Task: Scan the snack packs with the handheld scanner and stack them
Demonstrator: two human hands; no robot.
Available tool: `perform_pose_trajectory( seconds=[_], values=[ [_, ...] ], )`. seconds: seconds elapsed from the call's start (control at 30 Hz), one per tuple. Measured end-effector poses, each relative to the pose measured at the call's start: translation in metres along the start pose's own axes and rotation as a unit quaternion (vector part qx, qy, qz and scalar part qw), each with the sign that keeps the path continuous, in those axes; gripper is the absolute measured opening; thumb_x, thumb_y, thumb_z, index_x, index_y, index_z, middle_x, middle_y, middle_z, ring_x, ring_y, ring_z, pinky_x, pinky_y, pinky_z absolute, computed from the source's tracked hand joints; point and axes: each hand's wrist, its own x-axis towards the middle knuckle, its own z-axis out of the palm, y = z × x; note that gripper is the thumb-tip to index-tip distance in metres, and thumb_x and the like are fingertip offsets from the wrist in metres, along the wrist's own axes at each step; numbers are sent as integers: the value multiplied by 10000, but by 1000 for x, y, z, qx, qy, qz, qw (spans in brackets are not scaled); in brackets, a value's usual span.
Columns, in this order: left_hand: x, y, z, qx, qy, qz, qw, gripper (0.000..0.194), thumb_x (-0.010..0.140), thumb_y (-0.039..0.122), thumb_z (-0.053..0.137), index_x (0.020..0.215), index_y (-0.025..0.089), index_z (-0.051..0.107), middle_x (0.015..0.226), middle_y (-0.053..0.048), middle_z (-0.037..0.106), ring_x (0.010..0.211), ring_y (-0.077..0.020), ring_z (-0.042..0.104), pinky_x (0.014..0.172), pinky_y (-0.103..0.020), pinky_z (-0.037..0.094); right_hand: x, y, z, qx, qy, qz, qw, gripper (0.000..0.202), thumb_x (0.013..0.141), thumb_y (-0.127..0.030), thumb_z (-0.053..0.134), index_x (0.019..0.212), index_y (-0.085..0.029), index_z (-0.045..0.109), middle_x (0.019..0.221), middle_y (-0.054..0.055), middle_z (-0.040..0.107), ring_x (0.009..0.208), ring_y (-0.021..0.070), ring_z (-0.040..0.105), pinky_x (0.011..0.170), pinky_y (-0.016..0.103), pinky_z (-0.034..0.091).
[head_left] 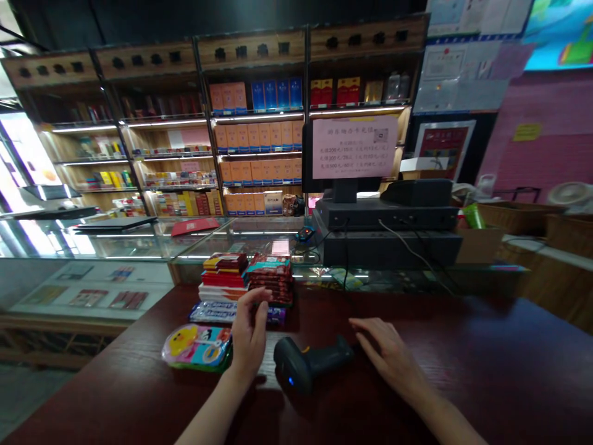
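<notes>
A dark barcode scanner [303,369] with a small blue light lies on its side on the brown table [343,411], between my hands. My left hand [250,330] is raised to the left of it, fingers loosely curved, thumb apart, nothing in it. Near the scanner's handle end my right hand [386,349] has its fingers stretched out and holds nothing. A colourful plastic pack with a yellow cartoon figure [192,346] rests left of my left hand. Behind that hand are purple-blue long packs [210,313], a stack of red and white packs [222,281], and red-brown snack packs [273,272].
A glass counter [241,230] runs behind the table. On it stand a monitor with a pink notice [354,148] and a black register base [389,225] with hanging cables. Shelves of boxed goods [259,136] line the back wall. Cardboard boxes [519,216] stand at right.
</notes>
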Motion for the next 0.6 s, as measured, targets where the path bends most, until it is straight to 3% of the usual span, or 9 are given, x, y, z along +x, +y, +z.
perform_pose_trajectory(
  seconds=[0.33, 0.6],
  values=[
    [-4, -18, -5, 13, -100, -68, 993, 199, 980, 307, 502, 1139, 219, 584, 1048, -46, 709, 1008, -170, 675, 940, -330, 505, -2, -7, 6, -34, -3, -43, 998, 259, 989, -252, 490, 1199, -253, 641, 1089, 66, 739, 1011, 222, 685, 885, 379, 501],
    [-8, -23, -4, 51, -280, -112, 952, 241, 993, 383, 472, 1108, 247, 635, 1047, -18, 717, 993, -178, 664, 911, -312, 485, -2, -19, 1, -26, -73, -26, 997, 304, 1004, -309, 497, 1291, -267, 586, 1203, 79, 702, 1116, 237, 635, 959, 423, 478]
  ],
)
